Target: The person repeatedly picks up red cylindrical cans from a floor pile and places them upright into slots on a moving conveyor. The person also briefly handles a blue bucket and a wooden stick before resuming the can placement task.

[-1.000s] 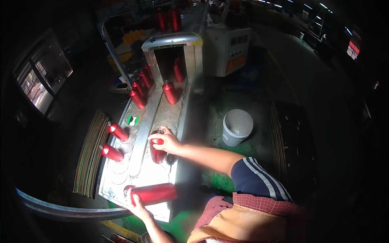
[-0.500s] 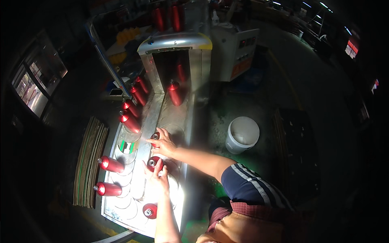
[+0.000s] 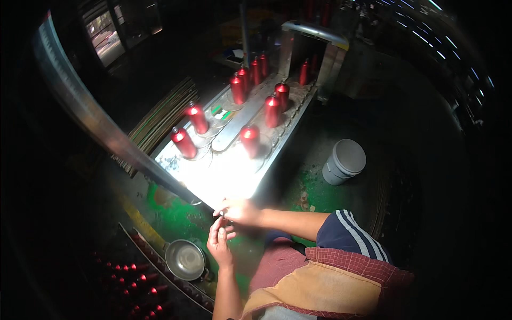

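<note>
My left hand (image 3: 220, 246) and my right hand (image 3: 242, 212) meet fingertip to fingertip just off the near end of the conveyor (image 3: 229, 140). Both pinch around one spot, where a tiny dark bit shows between the fingers; what it is I cannot make out. Red metal bottles with narrow necks stand on the conveyor beyond my hands. Closest to me is a red bottle (image 3: 249, 142) in the right lane, its lower part washed out by glare. Behind it stand another red bottle (image 3: 273, 112) and a third red bottle (image 3: 282, 96). More, such as this red bottle (image 3: 184, 143), line the left lane.
A metal tunnel (image 3: 314, 33) spans the conveyor's far end. A white bucket (image 3: 345, 160) stands on the floor at right. At lower left are a metal pan (image 3: 185, 260) and several red bottles (image 3: 133, 277). A curved metal bar (image 3: 101, 122) crosses the left side, before stacked boards (image 3: 165, 114).
Both hands have left the red bottles on the conveyor and come together nearer my body. The view has swung left, bringing the pan and floor bottles into sight.
</note>
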A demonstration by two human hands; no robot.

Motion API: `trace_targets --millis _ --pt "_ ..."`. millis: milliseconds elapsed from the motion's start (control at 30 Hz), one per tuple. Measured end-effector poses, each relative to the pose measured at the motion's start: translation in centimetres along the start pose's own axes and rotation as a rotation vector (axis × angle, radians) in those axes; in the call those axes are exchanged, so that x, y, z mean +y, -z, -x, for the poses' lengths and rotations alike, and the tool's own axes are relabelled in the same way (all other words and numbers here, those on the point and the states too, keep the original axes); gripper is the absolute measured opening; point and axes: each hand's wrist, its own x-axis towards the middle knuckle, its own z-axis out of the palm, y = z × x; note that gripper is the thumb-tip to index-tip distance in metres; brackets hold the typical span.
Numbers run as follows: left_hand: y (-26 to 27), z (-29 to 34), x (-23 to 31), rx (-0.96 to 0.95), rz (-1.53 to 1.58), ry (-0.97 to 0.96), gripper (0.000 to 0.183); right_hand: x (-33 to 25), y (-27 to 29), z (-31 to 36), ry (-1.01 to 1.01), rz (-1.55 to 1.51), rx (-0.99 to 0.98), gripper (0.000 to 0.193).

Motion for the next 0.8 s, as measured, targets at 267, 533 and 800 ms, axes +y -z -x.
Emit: trace_targets --millis 267,533,800 --pt "20.9 20.9 -4.5 0.581 -0.007 0.1 0.035 -6.0 -24.8 8.8 -0.292 -0.21 -0.857 0.03" --pt "36.0 36.9 -11.5 1.214 0.04 0.355 0.031 -0.6 -42.3 12.9 -0.311 -0.054 -1.207 0.037" --pt "54.8 31.8 -14.0 1.172 -0.739 0.338 0.049 11.5 -62.9 14.6 -0.176 0.26 -1.361 0.06"
